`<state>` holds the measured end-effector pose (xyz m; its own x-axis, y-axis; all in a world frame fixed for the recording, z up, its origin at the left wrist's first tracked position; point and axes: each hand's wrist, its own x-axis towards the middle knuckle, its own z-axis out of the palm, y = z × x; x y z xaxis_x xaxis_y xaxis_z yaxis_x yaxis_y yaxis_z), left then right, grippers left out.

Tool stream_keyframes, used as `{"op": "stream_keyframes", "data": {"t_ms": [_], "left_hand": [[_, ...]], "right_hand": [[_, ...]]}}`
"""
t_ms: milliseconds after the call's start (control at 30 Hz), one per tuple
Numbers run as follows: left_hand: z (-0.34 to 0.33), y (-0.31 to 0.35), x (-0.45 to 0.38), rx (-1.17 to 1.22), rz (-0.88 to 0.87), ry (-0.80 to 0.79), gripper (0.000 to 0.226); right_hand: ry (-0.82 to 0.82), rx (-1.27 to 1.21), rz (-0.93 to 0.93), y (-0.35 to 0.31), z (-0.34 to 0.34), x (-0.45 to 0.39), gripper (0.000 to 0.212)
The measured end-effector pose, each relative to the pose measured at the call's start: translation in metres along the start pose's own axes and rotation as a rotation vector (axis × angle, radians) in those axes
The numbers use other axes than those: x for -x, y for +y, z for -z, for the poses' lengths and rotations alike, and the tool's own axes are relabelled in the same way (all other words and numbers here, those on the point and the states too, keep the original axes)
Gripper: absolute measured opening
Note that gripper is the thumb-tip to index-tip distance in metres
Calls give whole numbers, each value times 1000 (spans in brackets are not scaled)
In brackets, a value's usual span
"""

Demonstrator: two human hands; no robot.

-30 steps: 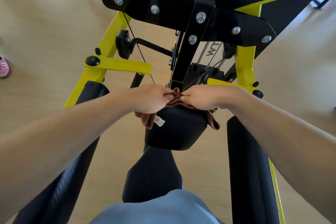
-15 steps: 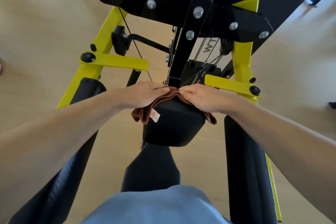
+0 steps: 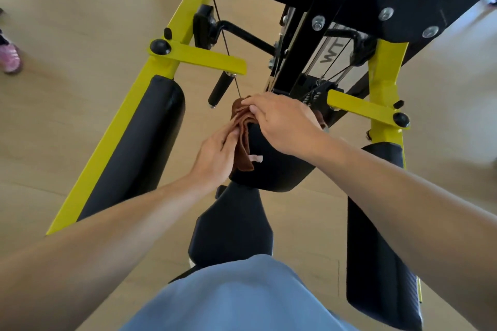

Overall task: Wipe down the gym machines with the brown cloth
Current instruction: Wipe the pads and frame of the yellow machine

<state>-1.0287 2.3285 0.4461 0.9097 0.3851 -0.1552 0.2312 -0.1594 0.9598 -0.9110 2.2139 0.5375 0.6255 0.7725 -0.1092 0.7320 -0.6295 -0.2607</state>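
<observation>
The brown cloth (image 3: 243, 137), with a small white tag, hangs bunched over the left side of the black chest pad (image 3: 274, 166) of a yellow and black gym machine (image 3: 166, 67). My left hand (image 3: 216, 154) grips the cloth's lower folds against the pad's left edge. My right hand (image 3: 279, 121) lies over the top of the pad, its fingertips pinching the cloth's upper end. A strip of cloth shows past my right hand on the pad's far right side. The black seat (image 3: 231, 226) sits below the pad.
Padded black arm rests flank me, one at the left (image 3: 134, 153) and one at the right (image 3: 376, 250). A black handle (image 3: 220, 88) and thin cables hang just beyond the cloth. Bolted black plates loom overhead. A pink shoe (image 3: 9, 58) stands on the wooden floor far left.
My left hand has slid down the pad's left side, gathering the cloth into a vertical bunch. My right hand has shifted left across the pad's top. The camera has tilted.
</observation>
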Motion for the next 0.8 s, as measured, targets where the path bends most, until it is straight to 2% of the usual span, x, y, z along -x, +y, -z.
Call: {"op": "stream_keyframes", "data": {"t_ms": [67, 233, 333, 467, 600, 700, 800], "left_hand": [[-3, -4, 7, -32, -29, 45, 36], [-16, -24, 33, -126, -64, 75, 39], [-21, -39, 41, -133, -112, 111, 45], [-29, -38, 50, -185, -204, 107, 66], [-31, -47, 58, -424, -355, 69, 83], [-25, -54, 59, -583, -458, 79, 81], [-24, -45, 54, -456, -439, 172, 58]], "right_hand": [[-17, 110, 21, -8, -4, 1, 41], [90, 423, 161, -23, -28, 17, 39], [118, 451, 197, -20, -36, 28, 43], [191, 425, 235, -12, -46, 46, 43], [364, 408, 290, 6, -61, 72, 38], [545, 317, 256, 20, -74, 90, 31], [663, 313, 153, 24, -87, 98, 30]]}}
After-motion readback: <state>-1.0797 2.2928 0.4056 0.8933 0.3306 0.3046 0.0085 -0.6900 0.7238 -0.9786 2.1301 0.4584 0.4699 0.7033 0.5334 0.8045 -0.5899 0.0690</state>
